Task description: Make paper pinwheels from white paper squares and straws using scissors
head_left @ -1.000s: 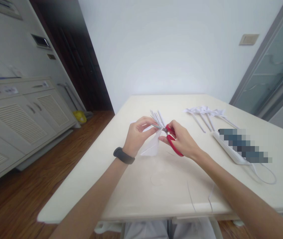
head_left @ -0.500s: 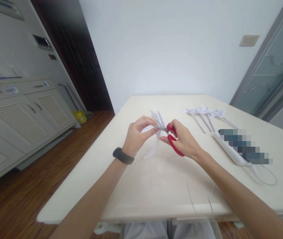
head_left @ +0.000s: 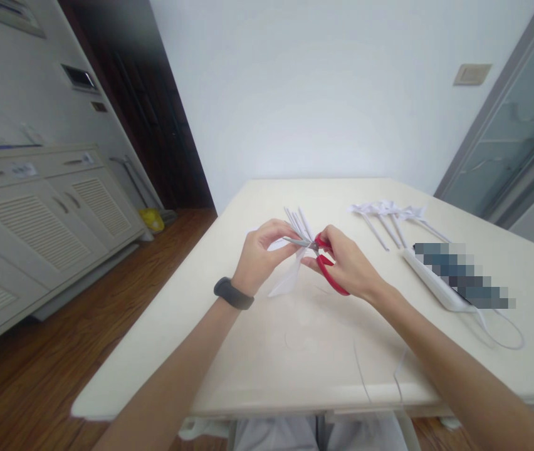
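Note:
My left hand (head_left: 262, 254) has its thumb and fingers pinched together on a thin white paper piece (head_left: 288, 282), which hangs down toward the tabletop. In my right hand (head_left: 351, 260) are red-handled scissors (head_left: 333, 280). Their metal blades point left and lie at the fingertips of my left hand, against the paper. How far the blades are apart is hard to see. Just beyond my fingers several thin white rolled paper sticks (head_left: 303, 220) point away from me; my left hand partly hides their near ends.
White twisted paper shapes on sticks (head_left: 387, 210) lie at the back right of the cream table (head_left: 304, 357). Nearer stands a white holder (head_left: 436, 285) beside a blurred-out item, with a looped cord. Thin wires (head_left: 361, 373) lie near the front edge.
The hanging paper's lower end has swung slightly left and spread wider. Both hands and the scissors stay nearly in place.

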Action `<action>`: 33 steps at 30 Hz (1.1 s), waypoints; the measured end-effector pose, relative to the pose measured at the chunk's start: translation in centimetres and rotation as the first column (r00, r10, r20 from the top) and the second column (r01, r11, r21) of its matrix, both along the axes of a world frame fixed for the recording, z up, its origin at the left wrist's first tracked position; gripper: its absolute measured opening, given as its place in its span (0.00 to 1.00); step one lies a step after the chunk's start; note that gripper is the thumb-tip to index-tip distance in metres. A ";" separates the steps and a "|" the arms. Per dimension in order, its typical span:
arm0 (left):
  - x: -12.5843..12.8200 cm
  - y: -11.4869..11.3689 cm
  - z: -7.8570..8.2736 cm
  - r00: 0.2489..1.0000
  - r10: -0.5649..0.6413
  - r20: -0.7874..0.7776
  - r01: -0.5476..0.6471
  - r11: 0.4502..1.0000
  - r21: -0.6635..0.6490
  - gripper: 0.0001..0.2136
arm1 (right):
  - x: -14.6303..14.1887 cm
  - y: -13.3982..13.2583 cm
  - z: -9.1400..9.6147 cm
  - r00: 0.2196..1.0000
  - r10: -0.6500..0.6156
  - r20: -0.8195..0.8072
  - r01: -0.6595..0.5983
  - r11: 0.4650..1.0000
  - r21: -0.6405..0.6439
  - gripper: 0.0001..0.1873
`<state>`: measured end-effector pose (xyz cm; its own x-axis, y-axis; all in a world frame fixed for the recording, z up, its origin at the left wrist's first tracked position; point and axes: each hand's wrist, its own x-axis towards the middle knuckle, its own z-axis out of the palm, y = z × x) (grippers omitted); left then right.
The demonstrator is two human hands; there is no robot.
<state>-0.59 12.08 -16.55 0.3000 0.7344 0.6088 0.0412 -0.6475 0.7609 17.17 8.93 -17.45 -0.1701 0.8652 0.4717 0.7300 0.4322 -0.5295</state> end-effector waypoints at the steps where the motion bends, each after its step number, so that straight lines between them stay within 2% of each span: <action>1: 0.0 0.0 0.0 1.000 0.000 -0.002 0.000 1.000 -0.003 0.01 | 0.0 0.0 0.0 1.000 -0.011 0.004 0.011 1.000 0.003 0.16; 5: 0.1 -0.2 0.1 1.000 -0.027 0.002 0.027 0.999 -0.030 0.02 | 0.0 0.1 0.1 1.000 -0.027 0.006 0.027 0.999 -0.022 0.19; 10: 0.2 -0.5 0.3 0.998 -0.062 0.027 0.064 0.995 -0.081 0.03 | 0.1 0.2 0.3 0.991 0.041 -0.125 -0.052 0.995 -0.086 0.18; 12: 0.2 -0.6 0.4 0.996 -0.080 0.041 0.084 0.991 -0.109 0.03 | 0.5 0.5 0.2 0.988 0.023 -0.150 -0.040 0.993 -0.115 0.17; 14: 0.2 -0.6 0.3 0.994 -0.101 0.043 0.106 0.984 -0.140 0.04 | 1.1 1.0 -0.1 0.997 -0.036 -0.074 0.023 0.984 -0.174 0.14; 16: 0.1 -0.6 0.3 0.994 -0.107 0.034 0.111 0.979 -0.169 0.05 | 1.7 1.6 -0.7 0.993 -0.098 0.072 0.112 0.966 -0.232 0.12; 21: 0.1 0.1 0.0 0.996 -0.082 -0.028 0.073 0.970 -0.233 0.06 | 2.7 2.7 -2.6 0.951 -0.175 0.256 0.233 0.948 -0.215 0.09; 27: 0.2 0.8 -0.7 0.994 -0.058 -0.098 0.028 0.960 -0.277 0.08 | 3.0 3.2 -3.7 0.920 -0.123 0.371 0.214 0.953 -0.216 0.07; 33: 0.1 1.2 -1.1 0.989 0.010 -0.147 -0.047 0.967 -0.252 0.07 | 3.5 3.3 -4.3 0.932 -0.086 0.352 0.167 0.964 -0.207 0.02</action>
